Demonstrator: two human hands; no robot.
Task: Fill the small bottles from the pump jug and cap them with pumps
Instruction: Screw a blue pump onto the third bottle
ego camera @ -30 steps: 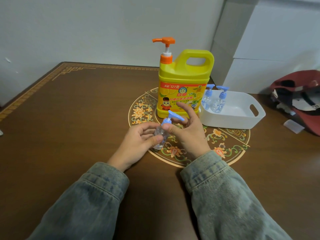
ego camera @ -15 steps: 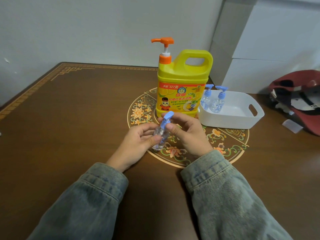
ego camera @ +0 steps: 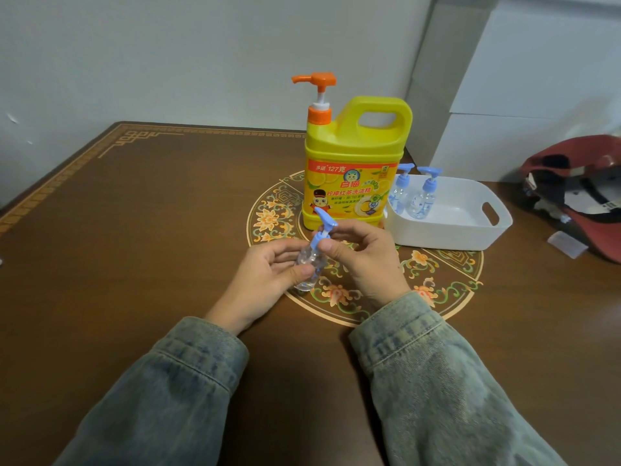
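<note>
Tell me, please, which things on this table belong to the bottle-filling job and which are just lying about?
Job: yellow pump jug; small bottle held by left hand; its blue pump pinched by right hand; two capped bottles in white basket.
Lying about: red cap; paper slip.

Small clear bottle (ego camera: 307,267), tilted, gripped by left hand (ego camera: 268,280); right hand (ego camera: 364,260) pinches its blue pump (ego camera: 321,230). Yellow pump jug (ego camera: 353,169) at 12 o'clock; white basket (ego camera: 470,237) at 2 o'clock holding two capped bottles (ego camera: 420,203).
</note>
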